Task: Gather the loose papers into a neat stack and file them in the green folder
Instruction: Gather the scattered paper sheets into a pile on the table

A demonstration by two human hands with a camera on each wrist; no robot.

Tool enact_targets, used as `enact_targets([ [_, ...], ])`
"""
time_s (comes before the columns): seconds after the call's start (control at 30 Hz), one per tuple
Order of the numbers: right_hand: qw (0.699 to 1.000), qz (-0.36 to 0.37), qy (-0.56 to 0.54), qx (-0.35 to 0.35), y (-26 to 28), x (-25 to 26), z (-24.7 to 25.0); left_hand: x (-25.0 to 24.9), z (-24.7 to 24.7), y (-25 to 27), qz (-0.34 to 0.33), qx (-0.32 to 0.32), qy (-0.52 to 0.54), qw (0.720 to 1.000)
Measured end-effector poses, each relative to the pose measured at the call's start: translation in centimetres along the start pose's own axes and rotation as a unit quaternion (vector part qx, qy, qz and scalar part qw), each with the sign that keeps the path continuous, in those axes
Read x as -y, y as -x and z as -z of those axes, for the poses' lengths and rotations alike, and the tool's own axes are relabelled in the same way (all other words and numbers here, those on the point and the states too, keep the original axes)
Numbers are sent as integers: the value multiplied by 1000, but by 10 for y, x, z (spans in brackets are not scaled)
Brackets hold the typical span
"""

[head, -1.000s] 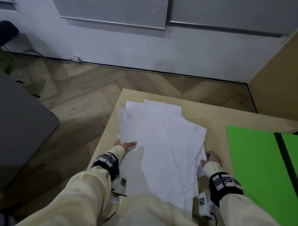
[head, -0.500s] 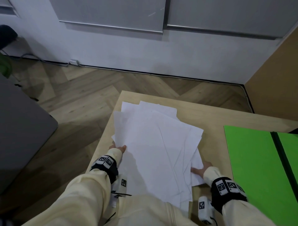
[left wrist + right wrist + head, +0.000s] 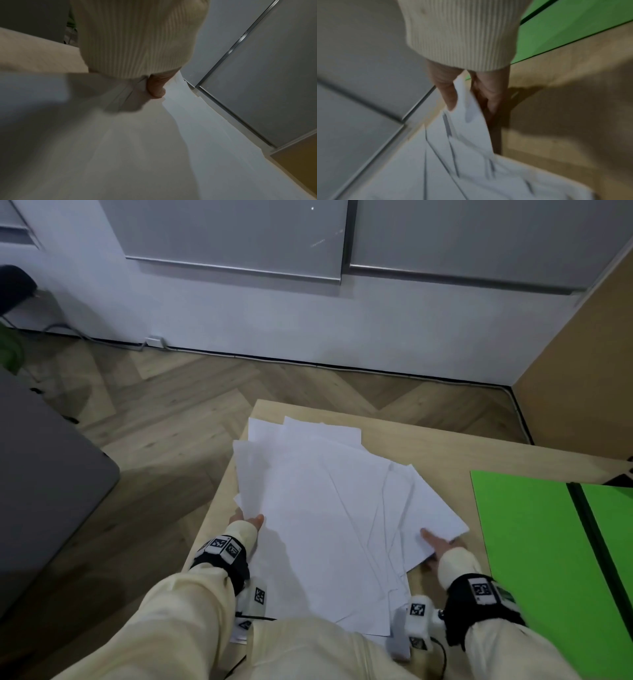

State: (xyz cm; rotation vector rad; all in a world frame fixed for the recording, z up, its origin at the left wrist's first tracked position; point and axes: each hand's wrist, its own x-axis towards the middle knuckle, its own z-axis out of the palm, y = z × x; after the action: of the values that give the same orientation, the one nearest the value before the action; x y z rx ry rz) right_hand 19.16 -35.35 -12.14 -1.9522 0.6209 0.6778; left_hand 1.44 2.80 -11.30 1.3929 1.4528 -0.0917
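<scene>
The papers [image 3: 318, 508] are held at both side edges, pinched by the left hand [image 3: 247, 520] and the right hand [image 3: 436, 544]. The sheets should be squeezed together gently and tapped square on the bench [image 3: 442, 453]. The green folder [image 3: 534, 542] lies open just beyond the right grip.

The right hand [image 3: 436, 544], a second ago curled at the papers' [image 3: 325, 508] right edge, now pinches them, thumb on top, and that side seems lifted off the table [image 3: 442, 453]. The left hand [image 3: 247, 520] has slid to the left edge, thumb over the sheets.
</scene>
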Motion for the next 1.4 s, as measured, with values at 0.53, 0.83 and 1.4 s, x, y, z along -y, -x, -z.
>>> enact_targets([
  [0.53, 796, 516, -216, -232, 235, 201, 43, -18, 6, 53, -46, -1, -14, 999],
  [0.83, 912, 361, -10, -197, 158, 138, -19, -26, 1, 79, -29, 67, -108, 991],
  [1.4, 955, 66, 285, -45, 98, 60, -30, -30, -12, 93, -39, 50, -140, 988],
])
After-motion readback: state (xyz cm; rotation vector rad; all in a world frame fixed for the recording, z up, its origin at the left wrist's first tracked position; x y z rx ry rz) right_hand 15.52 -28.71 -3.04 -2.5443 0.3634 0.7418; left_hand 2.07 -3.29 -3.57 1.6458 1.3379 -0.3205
